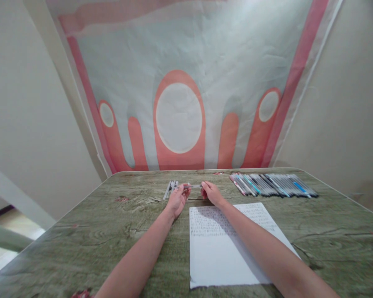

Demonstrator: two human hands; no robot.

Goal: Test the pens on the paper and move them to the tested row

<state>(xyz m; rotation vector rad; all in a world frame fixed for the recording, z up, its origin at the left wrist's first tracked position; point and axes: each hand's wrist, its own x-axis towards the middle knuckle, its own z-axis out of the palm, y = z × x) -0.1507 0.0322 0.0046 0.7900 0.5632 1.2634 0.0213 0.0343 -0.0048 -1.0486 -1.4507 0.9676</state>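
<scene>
A slim pen (195, 186) lies level between my two hands, just above the table. My left hand (178, 200) is closed on its left end, with the thumb and fingers pinching it. At its right end, my right hand (210, 192) grips it with curled fingers. A few pens (168, 189) lie side by side just beyond my left hand, which partly covers them. Under my right forearm is a white sheet of paper (214, 260), with rows of small handwriting across its upper part.
A long row of pens (269, 185) lies side by side at the back right of the wood-patterned table (112, 244). Behind the table's far edge hangs a pink and grey printed sheet (179, 120). Walls stand on both sides.
</scene>
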